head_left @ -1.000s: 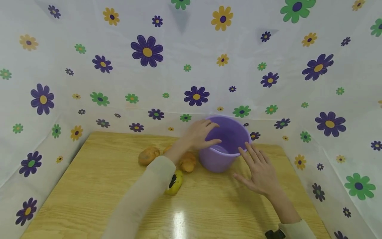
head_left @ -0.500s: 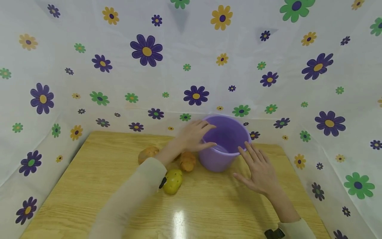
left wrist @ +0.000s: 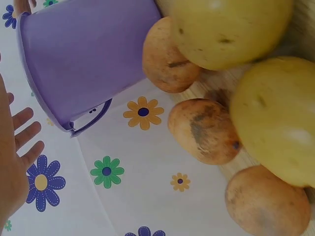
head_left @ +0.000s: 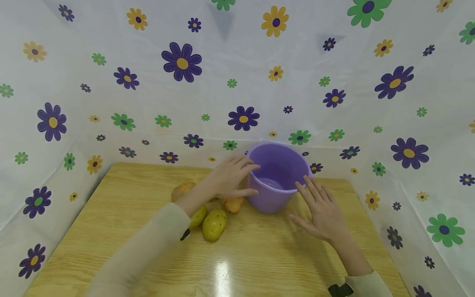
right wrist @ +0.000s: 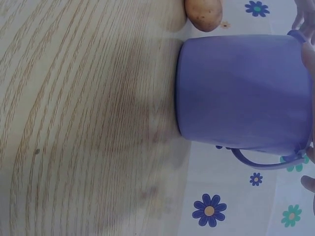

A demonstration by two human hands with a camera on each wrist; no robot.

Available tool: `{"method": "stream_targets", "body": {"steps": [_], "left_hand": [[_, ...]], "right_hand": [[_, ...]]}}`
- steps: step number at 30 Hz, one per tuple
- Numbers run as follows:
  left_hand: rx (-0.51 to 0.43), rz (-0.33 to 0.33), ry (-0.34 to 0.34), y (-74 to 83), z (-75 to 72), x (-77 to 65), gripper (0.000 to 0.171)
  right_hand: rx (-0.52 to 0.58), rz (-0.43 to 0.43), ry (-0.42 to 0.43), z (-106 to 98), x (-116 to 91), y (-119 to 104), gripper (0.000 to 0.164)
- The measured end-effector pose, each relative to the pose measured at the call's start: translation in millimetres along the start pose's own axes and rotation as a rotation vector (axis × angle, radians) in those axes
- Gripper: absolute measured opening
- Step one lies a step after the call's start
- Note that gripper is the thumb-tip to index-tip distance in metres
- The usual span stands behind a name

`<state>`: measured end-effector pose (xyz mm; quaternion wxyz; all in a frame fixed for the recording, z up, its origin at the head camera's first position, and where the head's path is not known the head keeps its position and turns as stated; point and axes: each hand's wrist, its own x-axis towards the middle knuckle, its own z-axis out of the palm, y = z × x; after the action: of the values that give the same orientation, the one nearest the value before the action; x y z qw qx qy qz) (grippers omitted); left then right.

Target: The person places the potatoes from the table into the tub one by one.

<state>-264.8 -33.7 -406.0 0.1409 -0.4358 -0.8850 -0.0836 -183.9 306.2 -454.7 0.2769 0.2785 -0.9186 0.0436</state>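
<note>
A purple bucket [head_left: 269,202] stands upright on the table, and its inside shows nothing in it. My left hand [head_left: 228,179] hovers at the bucket's left side with fingers spread and nothing held. My right hand [head_left: 324,214] is also spread, its fingertips right at the bucket's right front rim. Left of the bucket lie two smooth yellow-green potatoes [head_left: 214,225] with dark specks, one partly behind my left sleeve. Behind them are brown potatoes [head_left: 233,205], partly covered by my left hand and arm in the head view. The left wrist view shows three brown potatoes [left wrist: 204,132].
The wooden table [head_left: 259,260] meets a white flower-printed sheet [head_left: 208,95] at the back and sides. The bucket's purple handle [left wrist: 96,119] hangs at its back side. A dark strap [head_left: 340,290] shows at my right sleeve.
My left hand has drawn back leftward from over the bucket's mouth, uncovering the yellow-green potatoes. My right hand and the bucket have stayed in place.
</note>
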Motion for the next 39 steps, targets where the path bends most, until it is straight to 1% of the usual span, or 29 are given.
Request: {"method": "stream_targets", "body": {"steps": [8,13,18,21,26,28,31,35,39], "left_hand": [[-0.007,0.048,-0.005,-0.9,3.4,-25.8,0.079],[-0.006,0.067,-0.044,-1.8,8.5,-41.2,0.079],[0.029,0.077,-0.111,-1.5,14.7,-57.2,0.079],[0.040,0.081,-0.138,-1.5,19.8,-67.0,0.081],[0.072,0.100,-0.140,-3.7,29.4,-83.2,0.084],[0.068,0.099,-0.146,-4.7,32.8,-89.4,0.085],[0.059,0.079,-0.174,-5.3,37.6,-97.9,0.086],[0.040,0.054,-0.207,-5.4,43.3,-108.2,0.082],[0.030,0.063,-0.201,-6.2,47.5,-118.9,0.080]], "right_hand": [[-0.006,0.000,-0.010,0.3,-0.3,0.2,0.103],[-0.003,-0.001,-0.003,0.2,0.0,-0.1,0.103],[0.004,-0.004,0.011,0.1,0.0,-0.8,0.102],[0.005,-0.004,0.014,-0.1,0.1,-1.1,0.102],[0.004,-0.004,0.013,-0.8,0.5,-1.3,0.102],[0.004,-0.007,0.017,-0.9,0.7,-1.1,0.102],[0.001,-0.013,0.026,-0.8,0.8,-0.7,0.102],[-0.006,-0.016,0.031,-0.7,0.4,-0.3,0.102],[-0.013,-0.012,0.017,-0.4,-0.2,-0.2,0.102]]}}
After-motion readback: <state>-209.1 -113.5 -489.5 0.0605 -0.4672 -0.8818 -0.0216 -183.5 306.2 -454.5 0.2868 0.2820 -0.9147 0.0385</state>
